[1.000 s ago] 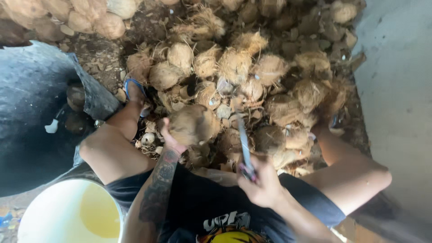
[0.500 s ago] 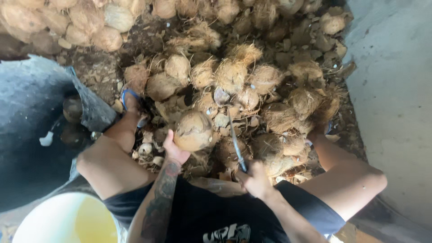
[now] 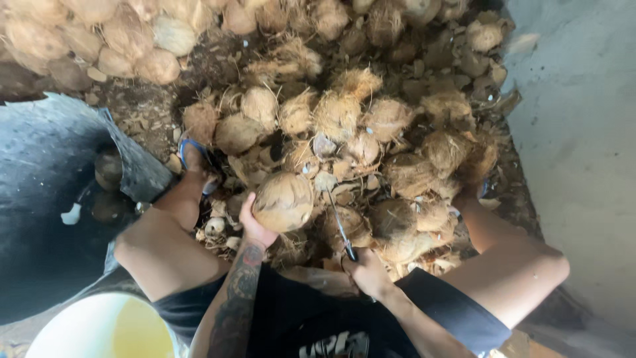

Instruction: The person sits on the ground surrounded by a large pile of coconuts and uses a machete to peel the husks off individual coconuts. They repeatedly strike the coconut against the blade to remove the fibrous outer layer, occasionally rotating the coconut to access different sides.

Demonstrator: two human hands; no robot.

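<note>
Coconut (image 3: 284, 201), one brown husked one, sits in my left hand (image 3: 254, 225), whose grip cups its lower left side, fingers wrapped under it, near the middle of the view. My right hand (image 3: 368, 273) at five o'clock has its grip pressed tight around the dark handle of one knife (image 3: 339, 222), blade pointing up toward twelve, just beside the coconut's right edge. One heap of fibrous husks (image 3: 344, 113) spreads from eleven to three, too many to count. One white bucket (image 3: 99, 328) stands at seven. One blue sandal (image 3: 193, 154) shows at ten.
</note>
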